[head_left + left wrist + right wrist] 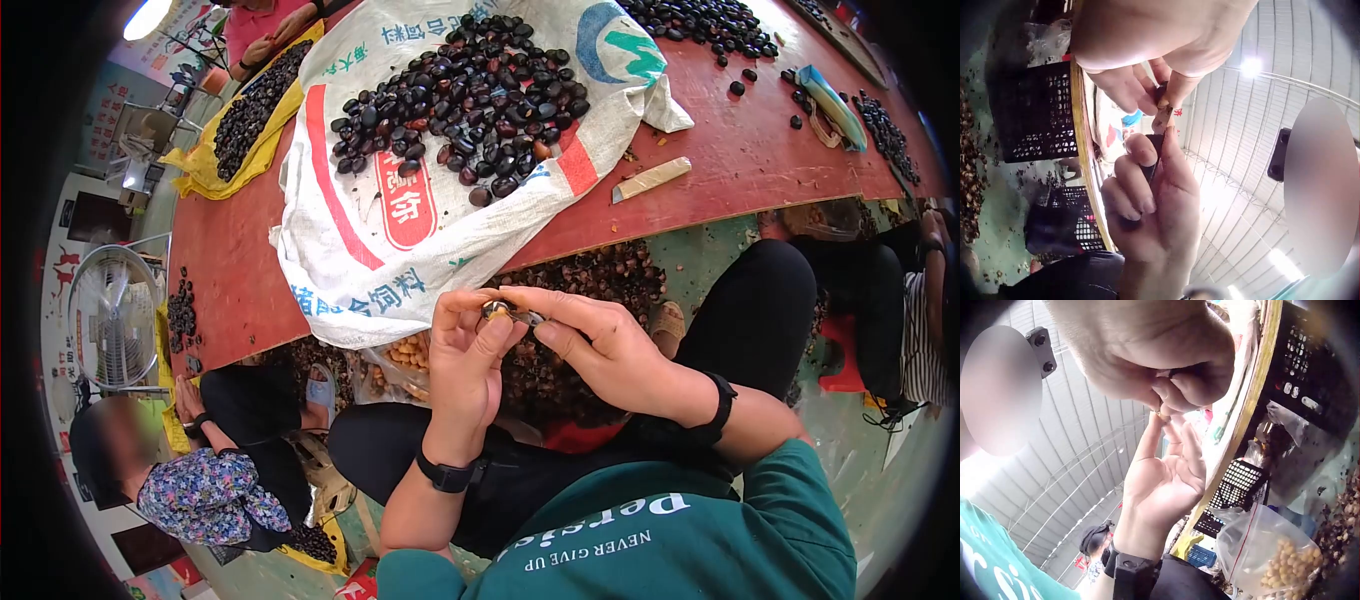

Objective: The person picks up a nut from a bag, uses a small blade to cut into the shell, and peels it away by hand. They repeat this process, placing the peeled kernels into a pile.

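Below the table edge my two hands meet over my lap. My left hand (488,314) pinches a small dark chestnut (496,309) between thumb and fingertips. My right hand (545,328) grips a small dark-handled knife (527,319) whose tip is against the nut. In the left wrist view the right hand's fingers (1138,187) curl round the dark knife handle (1150,165) just under the nut (1161,119). From the right wrist, the left hand (1166,475) reaches up to the nut (1159,414).
A red table (740,150) carries a white woven sack (350,230) heaped with dark chestnuts (470,90). Shells (600,280) litter the floor beneath. A clear bag of peeled kernels (1279,562) hangs near black crates (1041,112). A person in a floral shirt (210,495) sits left.
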Motion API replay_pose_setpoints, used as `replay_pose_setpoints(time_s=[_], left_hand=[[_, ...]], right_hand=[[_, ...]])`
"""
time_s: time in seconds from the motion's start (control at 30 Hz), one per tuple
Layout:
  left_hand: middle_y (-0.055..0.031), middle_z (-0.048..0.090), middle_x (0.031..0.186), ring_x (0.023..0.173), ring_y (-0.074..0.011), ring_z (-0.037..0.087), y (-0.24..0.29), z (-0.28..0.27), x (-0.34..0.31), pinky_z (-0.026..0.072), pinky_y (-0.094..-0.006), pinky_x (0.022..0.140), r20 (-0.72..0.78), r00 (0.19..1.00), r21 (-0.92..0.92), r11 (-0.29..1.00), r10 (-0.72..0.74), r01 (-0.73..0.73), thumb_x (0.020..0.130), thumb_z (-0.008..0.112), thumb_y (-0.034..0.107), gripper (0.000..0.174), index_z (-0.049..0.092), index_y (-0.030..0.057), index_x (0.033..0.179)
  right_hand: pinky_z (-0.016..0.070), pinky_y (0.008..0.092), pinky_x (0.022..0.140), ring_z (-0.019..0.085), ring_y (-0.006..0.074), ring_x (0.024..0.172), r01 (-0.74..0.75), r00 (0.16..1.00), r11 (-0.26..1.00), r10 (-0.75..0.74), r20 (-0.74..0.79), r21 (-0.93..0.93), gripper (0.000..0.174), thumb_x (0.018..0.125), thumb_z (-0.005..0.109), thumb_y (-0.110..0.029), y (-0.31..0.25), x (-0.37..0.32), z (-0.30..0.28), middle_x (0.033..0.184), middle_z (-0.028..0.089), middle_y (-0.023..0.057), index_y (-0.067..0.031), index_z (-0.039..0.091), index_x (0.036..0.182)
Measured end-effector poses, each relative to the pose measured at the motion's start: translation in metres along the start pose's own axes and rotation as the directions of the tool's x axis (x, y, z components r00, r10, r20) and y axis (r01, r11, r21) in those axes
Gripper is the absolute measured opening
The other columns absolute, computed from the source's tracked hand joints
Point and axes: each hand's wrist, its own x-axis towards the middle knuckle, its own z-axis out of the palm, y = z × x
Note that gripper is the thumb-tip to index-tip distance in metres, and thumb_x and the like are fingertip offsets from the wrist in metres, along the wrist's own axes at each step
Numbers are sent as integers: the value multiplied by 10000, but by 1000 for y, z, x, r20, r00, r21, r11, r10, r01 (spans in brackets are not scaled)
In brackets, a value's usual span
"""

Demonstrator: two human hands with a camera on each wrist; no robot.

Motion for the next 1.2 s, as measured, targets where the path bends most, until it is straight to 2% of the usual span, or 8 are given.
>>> replay_pose_setpoints(time_s=[0.3,0.5,0.7,0.8,0.87,1.03,1.1,1.2], left_hand=[[-77,578,1151,940,-126,601,-11,1,-6,530,-257,826,82,921,507,780,380,-367,920,657,-41,292,507,79,1140],[-92,578,1178,943,-100,588,-11,21,-4,484,-222,835,-19,948,325,899,318,-295,899,699,-45,326,486,51,1126],[-91,596,1077,864,-128,603,-5,6,-6,524,-265,800,141,903,506,755,405,-418,949,658,15,251,470,55,1110],[-115,625,1061,887,-110,609,-3,2,-4,518,-250,783,171,914,506,763,369,-403,925,680,-13,265,487,42,1098],[-121,645,1018,858,-129,638,-5,8,-13,537,-265,771,373,885,546,704,279,-453,925,675,-18,254,491,38,1092],[-91,664,989,883,-153,687,10,-8,-2,616,-332,833,67,994,101,992,-89,82,971,655,101,223,511,53,1135],[-84,666,992,888,-147,690,10,-12,-1,619,-331,841,60,993,18,995,-100,99,970,655,96,232,512,51,1147],[-80,672,989,894,-155,697,8,-17,-1,620,-324,828,74,994,18,997,-80,78,944,699,111,284,516,41,1149]], right_hand=[[527,358,812,666,296,928,45,988,999,-44,-146,2,389,968,540,3,11,-9,18,1029,675,155,-80,604,1343],[511,374,729,624,287,800,73,979,993,-89,-183,-89,387,966,548,-2,8,-9,21,904,631,144,-85,611,1339],[530,336,829,675,263,938,78,987,997,-79,-138,-13,384,972,543,2,9,-9,20,1048,682,155,-62,598,1347],[514,310,894,665,183,1029,-89,993,991,97,-73,104,356,1002,516,-25,-1,-7,12,1143,698,124,-22,585,1351],[500,280,880,623,119,1009,-171,952,957,222,-210,235,338,1025,497,-60,5,6,-7,1143,691,75,-9,585,1348],[490,243,832,571,50,947,-321,947,928,316,55,189,325,1040,505,-102,-12,5,-26,1102,687,25,-31,604,1341],[517,283,823,628,108,944,-261,959,965,259,111,0,353,1007,543,-71,-7,2,-18,1106,702,86,-45,592,1356],[526,308,801,663,156,903,5,1000,1000,-4,28,-27,389,996,542,-50,0,0,-6,1072,706,126,-55,567,1384]])
